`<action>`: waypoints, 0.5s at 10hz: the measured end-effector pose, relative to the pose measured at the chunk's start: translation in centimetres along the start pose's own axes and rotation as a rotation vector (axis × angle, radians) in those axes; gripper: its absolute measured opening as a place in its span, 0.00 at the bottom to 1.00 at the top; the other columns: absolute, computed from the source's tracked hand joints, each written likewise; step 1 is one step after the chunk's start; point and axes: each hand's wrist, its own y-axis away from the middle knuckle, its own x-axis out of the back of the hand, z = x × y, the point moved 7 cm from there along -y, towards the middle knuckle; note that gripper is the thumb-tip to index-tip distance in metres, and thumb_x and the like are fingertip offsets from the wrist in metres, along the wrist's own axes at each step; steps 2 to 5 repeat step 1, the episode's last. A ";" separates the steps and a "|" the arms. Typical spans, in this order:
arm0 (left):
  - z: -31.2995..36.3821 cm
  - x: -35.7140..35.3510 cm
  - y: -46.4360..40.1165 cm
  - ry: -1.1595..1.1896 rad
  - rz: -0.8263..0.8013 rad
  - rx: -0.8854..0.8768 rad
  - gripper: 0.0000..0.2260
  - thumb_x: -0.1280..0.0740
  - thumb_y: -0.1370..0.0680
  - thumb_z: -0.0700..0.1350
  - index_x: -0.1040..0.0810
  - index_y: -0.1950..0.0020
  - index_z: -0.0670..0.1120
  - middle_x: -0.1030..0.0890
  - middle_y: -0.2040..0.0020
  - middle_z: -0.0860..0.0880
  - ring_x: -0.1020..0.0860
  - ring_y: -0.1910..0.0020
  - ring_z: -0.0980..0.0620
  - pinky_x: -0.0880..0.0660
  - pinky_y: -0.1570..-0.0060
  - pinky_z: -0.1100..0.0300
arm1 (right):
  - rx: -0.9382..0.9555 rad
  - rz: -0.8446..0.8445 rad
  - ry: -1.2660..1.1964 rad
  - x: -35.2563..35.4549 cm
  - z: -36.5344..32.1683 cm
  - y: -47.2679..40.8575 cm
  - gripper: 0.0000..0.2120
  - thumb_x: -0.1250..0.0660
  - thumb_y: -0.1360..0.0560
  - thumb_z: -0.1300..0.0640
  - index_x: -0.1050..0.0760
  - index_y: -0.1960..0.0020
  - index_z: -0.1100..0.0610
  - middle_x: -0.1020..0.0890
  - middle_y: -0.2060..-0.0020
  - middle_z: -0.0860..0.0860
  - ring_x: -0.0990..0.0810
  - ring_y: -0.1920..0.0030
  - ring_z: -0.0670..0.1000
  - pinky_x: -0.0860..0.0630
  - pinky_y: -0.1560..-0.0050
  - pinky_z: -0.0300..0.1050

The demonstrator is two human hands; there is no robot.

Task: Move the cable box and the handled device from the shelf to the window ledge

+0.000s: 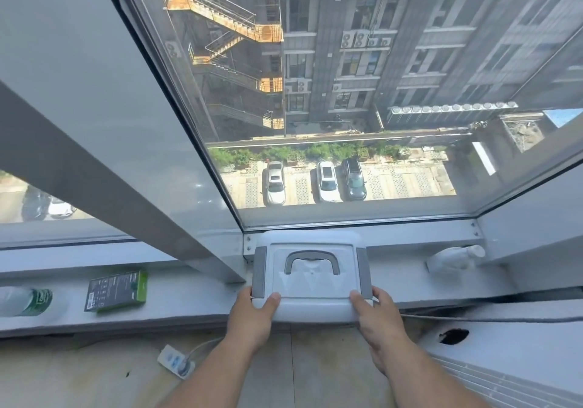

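Both hands grip the near edge of the handled device (310, 276): my left hand (252, 321) clamps the near-left corner, my right hand (380, 321) the near-right corner, thumbs on top. The device lies flat on the window ledge (195, 297), its far edge against the window frame, its near edge overhanging slightly. I judge this the placement step for the second item; the cable box (117, 290) lies flat on the ledge, well to the left. The next move calls for releasing both grips once the body sits stable. The device is near square; its grey handle arches away from me, legs pointing toward me.
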 end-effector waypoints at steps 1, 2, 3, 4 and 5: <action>0.9 0.5 1.2 -0.026 0.035 0.011 0.31 0.31 0.18 0.54 0.33 0.19 0.43 0.23 0.28 0.45 0.24 0.32 0.41 0.28 0.32 0.52 | 0.000 0.002 0.063 0.7 -1.1 1.3 0.34 0.30 0.23 0.46 0.35 0.20 0.53 0.26 0.26 0.56 0.24 0.30 0.58 0.29 0.31 0.54; 0.9 0.5 1.2 -0.026 0.035 0.011 0.31 0.31 0.18 0.54 0.33 0.19 0.43 0.23 0.28 0.45 0.24 0.32 0.41 0.28 0.32 0.52 | 0.000 0.002 0.063 0.7 -1.1 1.3 0.34 0.30 0.23 0.46 0.35 0.20 0.53 0.26 0.26 0.56 0.24 0.30 0.58 0.29 0.31 0.54; 0.9 0.5 1.2 -0.026 0.035 0.011 0.31 0.31 0.18 0.54 0.33 0.19 0.43 0.23 0.28 0.45 0.24 0.32 0.41 0.28 0.32 0.52 | 0.000 0.002 0.063 0.7 -1.1 1.3 0.34 0.30 0.23 0.46 0.35 0.20 0.53 0.26 0.26 0.56 0.24 0.30 0.58 0.29 0.31 0.54; 0.9 0.5 1.2 -0.026 0.035 0.011 0.31 0.31 0.18 0.54 0.33 0.19 0.43 0.23 0.28 0.45 0.24 0.32 0.41 0.28 0.32 0.52 | 0.000 0.002 0.063 0.7 -1.1 1.3 0.34 0.30 0.23 0.46 0.35 0.20 0.53 0.26 0.26 0.56 0.24 0.30 0.58 0.29 0.31 0.54; 0.9 0.5 1.2 -0.026 0.035 0.011 0.31 0.31 0.18 0.54 0.33 0.19 0.43 0.23 0.28 0.45 0.24 0.32 0.41 0.28 0.32 0.52 | 0.000 0.002 0.063 0.7 -1.1 1.3 0.34 0.30 0.23 0.46 0.35 0.20 0.53 0.26 0.26 0.56 0.24 0.30 0.58 0.29 0.31 0.54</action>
